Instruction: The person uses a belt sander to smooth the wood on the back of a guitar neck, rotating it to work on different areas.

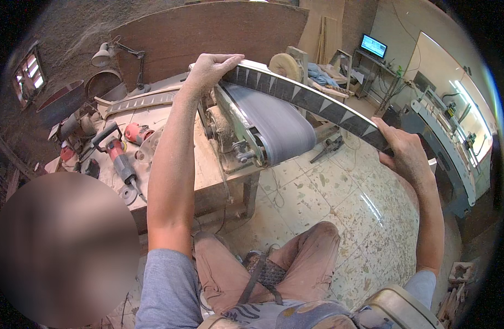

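Note:
My left hand and my right hand grip a long guitar fretboard near its two ends. The board is dark, with pale triangular inlays along its face and a white edge. It slants down from upper left to right, over a belt sander with a wide grey belt. My left hand is above the sander's far left end, its thumb and fingers closed on the board. My right hand is out past the sander's right side, fingers wrapped round the board. Whether the board touches the belt cannot be made out.
A dusty workbench holds a red and grey angle grinder, another red power tool, a desk lamp and a pale slotted strip. A large machine stands at right. A blurred patch covers the lower left.

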`<state>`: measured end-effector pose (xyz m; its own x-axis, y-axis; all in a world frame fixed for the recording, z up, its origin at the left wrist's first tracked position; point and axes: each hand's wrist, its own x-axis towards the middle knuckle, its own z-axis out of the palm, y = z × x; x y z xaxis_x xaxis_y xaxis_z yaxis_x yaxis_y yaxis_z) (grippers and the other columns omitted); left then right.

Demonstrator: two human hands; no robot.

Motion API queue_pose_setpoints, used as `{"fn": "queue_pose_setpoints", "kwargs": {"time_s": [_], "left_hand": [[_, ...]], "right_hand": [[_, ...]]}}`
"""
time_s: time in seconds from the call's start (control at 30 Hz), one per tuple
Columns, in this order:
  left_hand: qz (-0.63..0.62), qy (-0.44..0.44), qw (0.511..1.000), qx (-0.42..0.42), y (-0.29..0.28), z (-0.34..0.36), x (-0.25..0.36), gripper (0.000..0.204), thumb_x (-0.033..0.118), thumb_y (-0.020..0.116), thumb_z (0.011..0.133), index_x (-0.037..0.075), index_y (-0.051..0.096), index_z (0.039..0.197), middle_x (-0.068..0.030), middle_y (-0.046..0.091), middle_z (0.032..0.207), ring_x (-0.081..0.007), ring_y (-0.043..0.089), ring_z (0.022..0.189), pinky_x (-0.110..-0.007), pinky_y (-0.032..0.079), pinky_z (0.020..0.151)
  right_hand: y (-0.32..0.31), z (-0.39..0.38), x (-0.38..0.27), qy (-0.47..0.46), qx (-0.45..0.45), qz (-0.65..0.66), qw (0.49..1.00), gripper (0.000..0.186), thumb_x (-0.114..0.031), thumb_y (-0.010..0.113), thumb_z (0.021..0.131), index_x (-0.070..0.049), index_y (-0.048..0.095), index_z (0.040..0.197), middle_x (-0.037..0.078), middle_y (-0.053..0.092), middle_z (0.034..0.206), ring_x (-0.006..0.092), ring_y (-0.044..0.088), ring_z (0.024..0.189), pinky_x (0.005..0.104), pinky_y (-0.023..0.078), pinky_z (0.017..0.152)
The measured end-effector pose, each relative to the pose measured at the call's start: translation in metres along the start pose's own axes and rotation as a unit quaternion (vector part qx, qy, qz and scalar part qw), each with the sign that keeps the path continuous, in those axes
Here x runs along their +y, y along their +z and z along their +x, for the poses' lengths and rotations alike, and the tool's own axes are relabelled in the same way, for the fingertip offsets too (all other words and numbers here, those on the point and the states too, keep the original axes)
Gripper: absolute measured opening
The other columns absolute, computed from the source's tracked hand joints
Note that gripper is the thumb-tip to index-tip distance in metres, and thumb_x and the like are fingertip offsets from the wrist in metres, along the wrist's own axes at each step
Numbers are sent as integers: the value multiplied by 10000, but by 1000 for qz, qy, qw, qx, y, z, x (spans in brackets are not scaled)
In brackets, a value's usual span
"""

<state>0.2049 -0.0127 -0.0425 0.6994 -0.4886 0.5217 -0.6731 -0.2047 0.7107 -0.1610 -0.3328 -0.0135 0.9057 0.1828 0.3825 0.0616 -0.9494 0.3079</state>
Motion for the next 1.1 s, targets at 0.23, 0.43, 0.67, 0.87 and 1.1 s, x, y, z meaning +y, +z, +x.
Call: {"fn": "queue_pose_setpoints", "kwargs": {"time_s": [0.23, 0.43, 0.67, 0.87, 1.1], "left_hand": [[-3, -6, 1000, -5, 3, 2, 1, 452, 453, 675, 996, 97, 756, 1262, -123, 755, 1198, -224, 702, 1094, -371, 535, 986], [-12, 20, 1000, -11, 5, 7, -2, 453, 449, 658, 1008, 85, 755, 1259, -116, 755, 1201, -209, 696, 1101, -358, 534, 984], [-25, 12, 1000, -11, 6, 8, -4, 442, 437, 657, 1011, 87, 753, 1264, -114, 749, 1225, -206, 687, 1131, -345, 522, 1003], [3, 19, 1000, -17, 12, 16, -2, 437, 433, 641, 1016, 105, 745, 1284, -113, 737, 1262, -209, 677, 1153, -344, 509, 1017], [-74, 70, 994, -48, 2, 24, -10, 432, 297, 626, 1027, -52, 710, 1267, -118, 747, 1199, -168, 672, 1092, -290, 495, 976]], "right_hand": [[-6, -2, -5, 8, -9, -21, 1000, 852, -44, 804, 676, -119, 497, 1467, 152, 724, 1003, 322, 726, 879, 415, 589, 742], [-8, -3, -10, 6, 3, -17, 1000, 846, -48, 810, 662, -108, 509, 1450, 143, 718, 952, 315, 726, 847, 413, 587, 724], [-11, -5, -15, -11, 16, -37, 999, 837, -40, 804, 653, -80, 519, 1439, 149, 723, 971, 309, 726, 850, 401, 588, 719], [-22, -10, -23, -7, -9, -20, 1000, 838, -82, 823, 679, -76, 501, 1453, 153, 727, 988, 321, 731, 877, 412, 593, 746], [-18, 5, -3, -14, -76, -18, 997, 769, -145, 821, 762, -21, 493, 1447, 165, 716, 993, 353, 727, 888, 442, 601, 743]]}}
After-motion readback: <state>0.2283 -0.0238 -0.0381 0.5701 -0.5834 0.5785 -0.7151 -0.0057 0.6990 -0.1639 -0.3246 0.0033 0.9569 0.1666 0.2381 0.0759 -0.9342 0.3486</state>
